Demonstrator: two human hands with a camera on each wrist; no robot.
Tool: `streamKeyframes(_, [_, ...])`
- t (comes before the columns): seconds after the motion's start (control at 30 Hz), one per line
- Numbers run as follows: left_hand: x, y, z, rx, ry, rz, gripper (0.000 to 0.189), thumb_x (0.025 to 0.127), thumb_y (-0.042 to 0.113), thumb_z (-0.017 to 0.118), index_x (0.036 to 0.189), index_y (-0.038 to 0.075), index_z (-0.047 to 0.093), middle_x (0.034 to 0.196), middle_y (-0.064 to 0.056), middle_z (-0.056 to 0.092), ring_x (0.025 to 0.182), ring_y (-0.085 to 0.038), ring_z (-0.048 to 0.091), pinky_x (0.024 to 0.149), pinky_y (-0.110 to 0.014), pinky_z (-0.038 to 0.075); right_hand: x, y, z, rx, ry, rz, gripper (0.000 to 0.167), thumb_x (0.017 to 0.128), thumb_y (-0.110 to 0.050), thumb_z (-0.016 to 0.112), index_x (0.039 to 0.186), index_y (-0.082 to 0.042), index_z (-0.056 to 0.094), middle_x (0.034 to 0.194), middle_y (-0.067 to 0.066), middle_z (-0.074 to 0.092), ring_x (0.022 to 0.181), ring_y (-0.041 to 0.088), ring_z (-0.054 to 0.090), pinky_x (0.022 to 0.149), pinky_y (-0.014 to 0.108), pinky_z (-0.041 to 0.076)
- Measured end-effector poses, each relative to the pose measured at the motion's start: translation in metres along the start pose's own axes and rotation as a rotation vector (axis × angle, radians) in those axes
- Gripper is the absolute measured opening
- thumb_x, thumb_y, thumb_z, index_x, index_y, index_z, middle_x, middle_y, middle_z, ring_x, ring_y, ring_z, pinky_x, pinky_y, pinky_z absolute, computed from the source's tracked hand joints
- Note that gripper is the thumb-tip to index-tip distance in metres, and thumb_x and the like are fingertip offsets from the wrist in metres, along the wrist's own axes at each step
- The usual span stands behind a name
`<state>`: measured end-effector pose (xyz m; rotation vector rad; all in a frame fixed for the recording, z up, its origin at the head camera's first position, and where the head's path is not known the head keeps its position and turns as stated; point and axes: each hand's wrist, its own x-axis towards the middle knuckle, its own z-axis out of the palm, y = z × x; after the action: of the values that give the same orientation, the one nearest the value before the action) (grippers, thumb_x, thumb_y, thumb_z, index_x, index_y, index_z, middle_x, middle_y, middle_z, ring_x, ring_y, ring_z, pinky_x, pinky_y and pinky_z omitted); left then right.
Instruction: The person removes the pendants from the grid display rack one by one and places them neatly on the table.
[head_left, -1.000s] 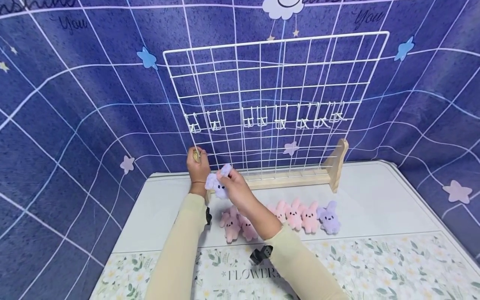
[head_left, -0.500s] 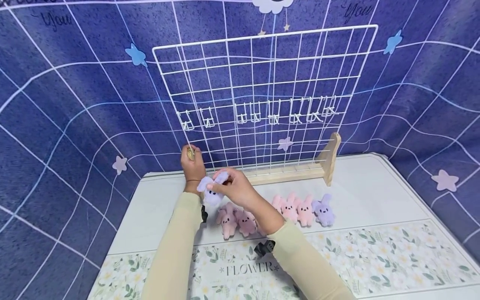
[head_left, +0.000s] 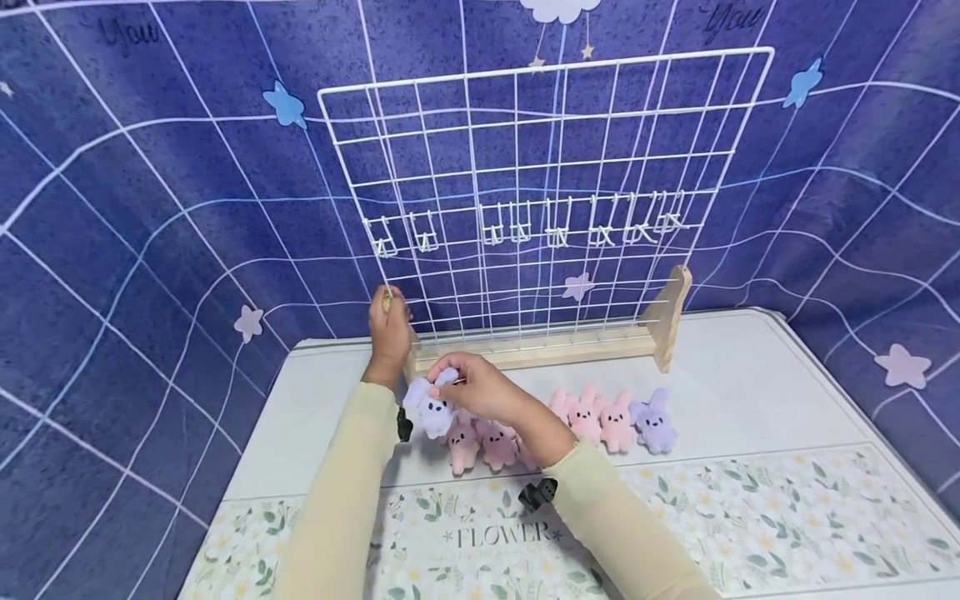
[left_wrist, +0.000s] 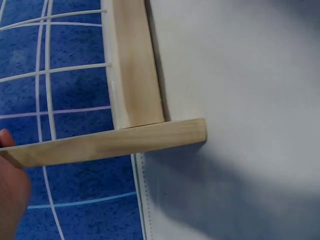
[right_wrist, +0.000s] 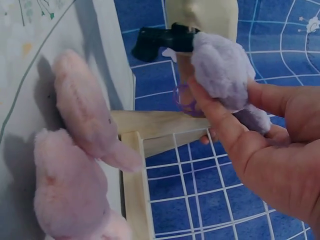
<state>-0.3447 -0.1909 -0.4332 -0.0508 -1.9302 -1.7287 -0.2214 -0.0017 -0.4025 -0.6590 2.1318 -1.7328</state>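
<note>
My left hand (head_left: pixel 388 337) grips the upright wooden side piece (left_wrist: pixel 100 144) at the left end of a white wire grid rack. Part of the thumb side of that hand shows at the edge of the left wrist view. My right hand (head_left: pixel 483 390) pinches a purple plush bunny (head_left: pixel 433 412) near its ears, in front of the rack's left end. In the head view the bunny's face points toward me; the right wrist view shows its fuzzy back (right_wrist: pixel 220 70). Pink plush bunnies (head_left: pixel 497 443) lie on the table below the right hand, partly covered by the right forearm.
A row of white wire hooks (head_left: pixel 520 232) hangs across the grid, which stands on a wooden base bar (head_left: pixel 555 346). More pink bunnies (head_left: pixel 617 422) and a purple bunny (head_left: pixel 656 423) lie farther right. A patterned curtain (head_left: pixel 187 275) surrounds the table.
My right hand has brought the purple bunny down and toward me, away from the rack. My left hand keeps its grip on the side piece. The head view has shifted slightly.
</note>
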Motion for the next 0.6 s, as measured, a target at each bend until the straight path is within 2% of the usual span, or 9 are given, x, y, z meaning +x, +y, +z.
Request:
streamKeyframes(0.17, [0.000, 0.005, -0.005, -0.036, -0.077, -0.047, 0.020, 0.106, 0.010, 0.041, 0.100, -0.005, 0.052, 0.073, 0.010, 0.046, 0.072, -0.006, 0.050, 0.075, -0.026, 0.053, 0.000, 0.008, 0.002, -0.069, -0.045, 0.011, 0.022, 0.103, -0.001, 0.055, 0.122, 0.001, 0.066, 0.113, 0.014, 0.067, 0.085, 0.008, 0.059, 0.075, 0.020, 0.051])
streamKeyframes(0.23, [0.000, 0.007, -0.006, -0.033, -0.090, -0.063, 0.018, 0.105, 0.010, 0.041, 0.098, -0.002, 0.052, 0.073, 0.010, 0.047, 0.073, -0.007, 0.050, 0.076, -0.026, 0.052, 0.001, 0.012, 0.004, -0.082, -0.057, 0.019, 0.022, 0.104, -0.001, 0.053, 0.123, 0.000, 0.065, 0.114, 0.015, 0.067, 0.086, 0.009, 0.060, 0.076, 0.019, 0.051])
streamKeyframes(0.43, [0.000, 0.007, -0.008, -0.047, -0.107, -0.106, 0.015, 0.104, 0.006, 0.041, 0.097, 0.001, 0.053, 0.074, 0.005, 0.048, 0.075, -0.012, 0.051, 0.076, -0.022, 0.052, 0.003, 0.023, 0.009, -0.028, -0.082, 0.058, 0.021, 0.103, -0.001, 0.057, 0.122, 0.002, 0.064, 0.093, 0.007, 0.064, 0.074, 0.015, 0.060, 0.068, 0.028, 0.055])
streamKeyframes(0.6, [0.002, 0.007, -0.010, -0.074, -0.125, -0.107, 0.016, 0.104, 0.003, 0.040, 0.096, 0.001, 0.054, 0.074, 0.001, 0.048, 0.074, -0.014, 0.051, 0.074, -0.022, 0.053, 0.007, 0.032, 0.011, -0.004, -0.114, 0.096, 0.019, 0.102, 0.000, 0.061, 0.120, 0.003, 0.064, 0.084, 0.004, 0.063, 0.068, 0.017, 0.062, 0.067, 0.034, 0.060])
